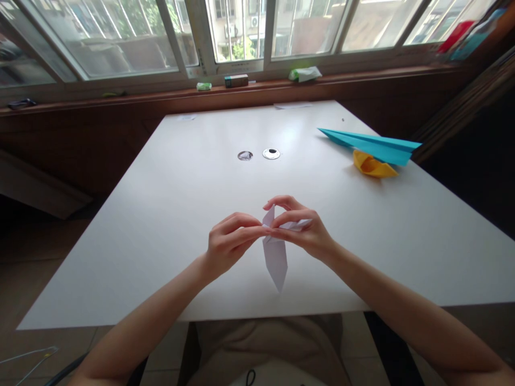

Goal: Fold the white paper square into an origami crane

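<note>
A folded white paper figure [276,262] is held above the near middle of the table, with one pointed flap hanging down towards me and another standing up between my fingers. My left hand [233,233] pinches its centre from the left, thumb against fingers. From the right, my right hand [303,225] pinches the same spot, its fingertips touching those of my left hand. A white flap sticks out between the fingers of my right hand. The folds at the centre are hidden by my fingertips.
On the white table [181,177], a blue paper plane [370,146] and a yellow paper boat [374,165] lie at the right. Two round cable-hole fittings, one silver-grey [245,155] and one with a dark opening [271,154], sit farther back. A small box [236,81] stands on the windowsill.
</note>
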